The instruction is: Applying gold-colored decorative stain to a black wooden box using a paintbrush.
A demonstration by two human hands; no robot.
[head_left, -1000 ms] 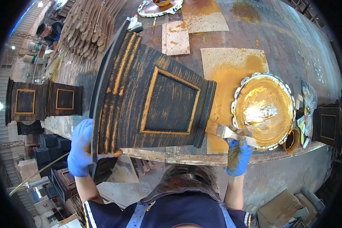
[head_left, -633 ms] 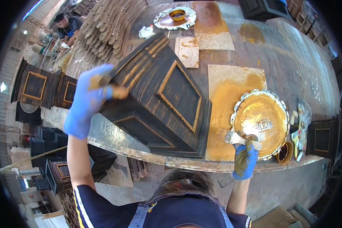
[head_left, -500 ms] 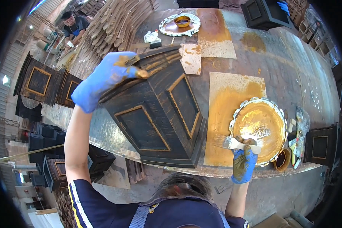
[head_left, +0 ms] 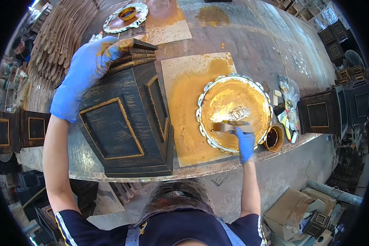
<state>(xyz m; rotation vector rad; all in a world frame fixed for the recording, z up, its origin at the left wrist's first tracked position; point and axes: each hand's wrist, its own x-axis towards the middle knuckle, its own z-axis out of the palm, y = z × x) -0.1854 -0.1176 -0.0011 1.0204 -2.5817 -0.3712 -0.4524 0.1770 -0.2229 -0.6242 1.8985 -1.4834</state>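
My left hand (head_left: 86, 69), in a paint-stained blue glove, grips the stepped top edge of a black wooden pedestal (head_left: 121, 88). The pedestal has recessed side panels with gold-brown trim, and it leans slightly on the table's near edge. In my right hand (head_left: 245, 143), also blue-gloved, is a flat paintbrush (head_left: 225, 126). Its bristles are over a round tray (head_left: 250, 96) smeared with gold paint; whether they touch it I cannot tell. That tray has a pale scalloped rim and rests partly on a paint-stained board (head_left: 184, 88).
Right of the tray stand a cup of dark liquid (head_left: 274, 139), several brushes (head_left: 283, 119) and a clear plastic bag (head_left: 289, 90). A dark pedestal (head_left: 317, 115) stands at the right. Far left are a second tray (head_left: 111, 25) with a bowl (head_left: 127, 13) and piled wooden pieces (head_left: 59, 41).
My view has shifted right. The paintbrush has turned in my right hand, its bristles now over the tray instead of beyond its left rim. My left hand still grips the pedestal, which stands more upright.
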